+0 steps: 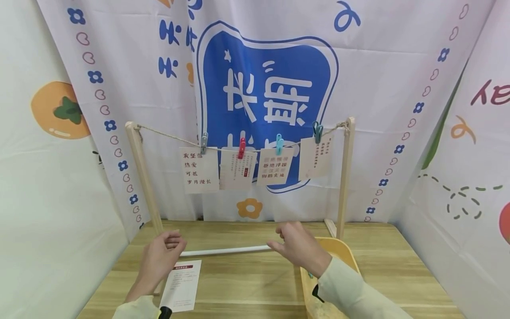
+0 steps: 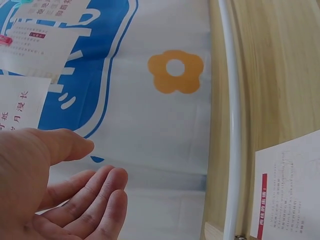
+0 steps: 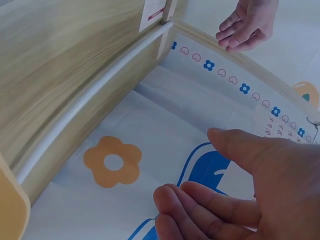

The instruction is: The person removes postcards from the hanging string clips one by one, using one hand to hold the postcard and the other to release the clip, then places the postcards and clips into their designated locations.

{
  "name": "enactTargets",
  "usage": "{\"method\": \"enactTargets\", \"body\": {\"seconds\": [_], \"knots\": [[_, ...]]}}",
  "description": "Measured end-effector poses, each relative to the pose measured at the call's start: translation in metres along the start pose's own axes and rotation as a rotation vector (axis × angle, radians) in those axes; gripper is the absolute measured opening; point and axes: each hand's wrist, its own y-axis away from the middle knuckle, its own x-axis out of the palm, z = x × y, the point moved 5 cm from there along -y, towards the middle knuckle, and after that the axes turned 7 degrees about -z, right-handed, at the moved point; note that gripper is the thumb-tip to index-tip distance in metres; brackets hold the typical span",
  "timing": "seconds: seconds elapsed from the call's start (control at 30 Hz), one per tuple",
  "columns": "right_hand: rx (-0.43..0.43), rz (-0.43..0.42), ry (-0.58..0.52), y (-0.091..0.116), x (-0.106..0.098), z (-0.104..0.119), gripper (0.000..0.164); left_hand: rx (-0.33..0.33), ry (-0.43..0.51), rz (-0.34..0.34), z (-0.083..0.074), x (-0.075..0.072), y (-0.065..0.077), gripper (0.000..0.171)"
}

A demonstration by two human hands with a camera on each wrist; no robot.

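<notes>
My left hand (image 1: 161, 259) hovers over the left side of the table, fingers loosely bent and holding nothing. Below it lies a printed card (image 1: 184, 285). On the right, my right hand (image 1: 300, 248) is in the air near a yellow basket (image 1: 348, 252), thumb apart from its fingers, also holding nothing. Several printed cards hang from a twine (image 1: 169, 134): one by a grey clothespin (image 1: 204, 142), one by a red clothespin (image 1: 241, 148), one by a light blue clothespin (image 1: 279, 144) and one by a dark teal clothespin (image 1: 317, 132).
Wooden posts, one on the left (image 1: 143, 177) and one on the right (image 1: 345, 177), hold up the twine. A white rod (image 1: 227, 251) runs low between them. Printed cloth (image 1: 370, 88) surrounds the wooden table (image 1: 247, 288). My right forearm covers part of the basket.
</notes>
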Motion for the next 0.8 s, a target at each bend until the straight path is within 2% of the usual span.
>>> {"method": "enactTargets", "body": {"seconds": [0.2,0.37,0.8], "knots": [[-0.013,0.014,-0.001,-0.005,-0.001,0.009,0.026,0.004,0.000,-0.006,-0.004,0.000,-0.004,0.037],[-0.020,0.003,0.003,-0.009,-0.003,0.014,0.028,-0.002,0.009,-0.008,-0.006,-0.001,-0.008,0.037],[-0.020,0.003,-0.066,-0.023,-0.018,0.030,0.027,0.049,0.061,-0.089,-0.014,-0.008,-0.021,0.034]]}}
